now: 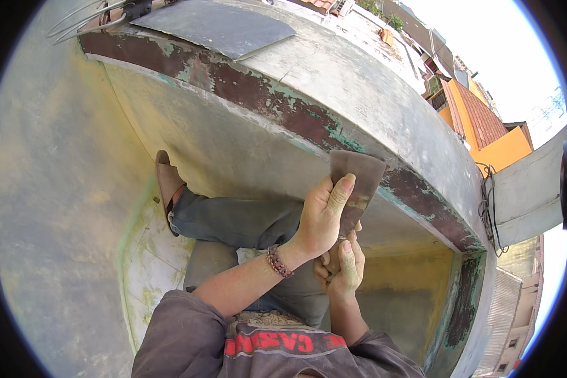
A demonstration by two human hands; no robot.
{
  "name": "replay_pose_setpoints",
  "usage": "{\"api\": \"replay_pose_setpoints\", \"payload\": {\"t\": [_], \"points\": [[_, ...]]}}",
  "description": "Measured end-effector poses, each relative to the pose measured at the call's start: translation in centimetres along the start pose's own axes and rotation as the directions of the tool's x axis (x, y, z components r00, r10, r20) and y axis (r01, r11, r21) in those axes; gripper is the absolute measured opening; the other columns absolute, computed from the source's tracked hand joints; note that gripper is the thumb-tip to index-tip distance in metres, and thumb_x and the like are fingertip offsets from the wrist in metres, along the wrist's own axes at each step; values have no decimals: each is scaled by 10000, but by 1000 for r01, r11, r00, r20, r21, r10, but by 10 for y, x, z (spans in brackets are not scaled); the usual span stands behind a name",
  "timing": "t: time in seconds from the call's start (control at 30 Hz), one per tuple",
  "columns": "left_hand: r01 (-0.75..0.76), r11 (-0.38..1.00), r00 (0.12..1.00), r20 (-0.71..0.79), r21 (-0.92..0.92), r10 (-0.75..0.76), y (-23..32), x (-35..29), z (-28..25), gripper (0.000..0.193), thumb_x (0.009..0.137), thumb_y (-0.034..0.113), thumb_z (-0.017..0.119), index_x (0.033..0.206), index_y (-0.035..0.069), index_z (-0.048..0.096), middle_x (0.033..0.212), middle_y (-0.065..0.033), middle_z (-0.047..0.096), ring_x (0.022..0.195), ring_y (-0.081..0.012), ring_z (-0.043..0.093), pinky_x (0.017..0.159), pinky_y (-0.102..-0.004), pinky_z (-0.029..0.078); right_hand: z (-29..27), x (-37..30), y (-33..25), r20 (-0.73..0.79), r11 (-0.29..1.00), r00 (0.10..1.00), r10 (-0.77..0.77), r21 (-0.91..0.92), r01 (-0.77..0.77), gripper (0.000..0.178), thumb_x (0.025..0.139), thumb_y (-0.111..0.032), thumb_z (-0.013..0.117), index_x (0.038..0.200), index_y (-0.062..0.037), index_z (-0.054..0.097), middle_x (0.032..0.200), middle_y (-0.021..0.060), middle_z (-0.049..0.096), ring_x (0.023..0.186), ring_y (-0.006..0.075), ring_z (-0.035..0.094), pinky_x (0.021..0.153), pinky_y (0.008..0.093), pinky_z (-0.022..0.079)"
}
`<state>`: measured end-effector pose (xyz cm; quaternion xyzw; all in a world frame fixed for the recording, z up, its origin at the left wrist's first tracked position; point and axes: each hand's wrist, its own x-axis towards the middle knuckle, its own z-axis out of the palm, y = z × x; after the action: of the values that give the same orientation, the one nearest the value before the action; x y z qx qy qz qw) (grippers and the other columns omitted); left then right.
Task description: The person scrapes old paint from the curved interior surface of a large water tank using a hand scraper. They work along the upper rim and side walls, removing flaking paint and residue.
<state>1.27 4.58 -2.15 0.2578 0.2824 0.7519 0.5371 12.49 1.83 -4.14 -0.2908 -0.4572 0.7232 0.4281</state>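
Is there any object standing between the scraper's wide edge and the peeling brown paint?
Nothing visible does. The left hand and right hand both hold the scraper below its wide edge, which overlaps the peeling brown paint in view; whether they touch is unclear.

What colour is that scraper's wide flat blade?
The scraper blade is a dull greyish brown, best seen in the head view.

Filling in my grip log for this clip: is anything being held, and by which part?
Yes, a wide-bladed scraper: the right hand grips it by the handle, while the left hand holds it by the blade.
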Motion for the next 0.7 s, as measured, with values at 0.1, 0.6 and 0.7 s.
{"api": "replay_pose_setpoints", "payload": {"t": [0.1, 0.6, 0.7], "points": [[-15, 999, 1000, 12, 41, 14, -4, 0, -7, 370, 995, 422, 484, 923, 63, 538, 700, 3, 575, 533, -76, 562, 474, -228, 480, -2, -7, 9, -19, 1000, 1000, -2, 14, 2, 477, 999, -308, 462, 1348, 5, 372, 747, 62, 479, 502, 91, 415, 400, 206, 324], [218, 974, 891, -395, -60, -224, -36, -91, -125, 427, 960, 504, 498, 953, 78, 493, 673, -89, 563, 586, -220, 584, 627, -373, 519, -4, -40, 100, 193, 913, 955, 224, -385, -136, 446, 958, -233, 570, 1327, -9, 460, 935, 81, 617, 851, 175, 575, 736, 317, 446], [120, 991, 873, -469, -53, -131, -15, -89, -138, 434, 952, 492, 525, 930, 61, 490, 650, -91, 546, 557, -208, 546, 574, -356, 492, 20, -27, 98, 258, 865, 946, 198, -501, -44, 435, 921, -274, 597, 1220, 31, 515, 1045, 159, 672, 1002, 259, 629, 858, 390, 468]]}}
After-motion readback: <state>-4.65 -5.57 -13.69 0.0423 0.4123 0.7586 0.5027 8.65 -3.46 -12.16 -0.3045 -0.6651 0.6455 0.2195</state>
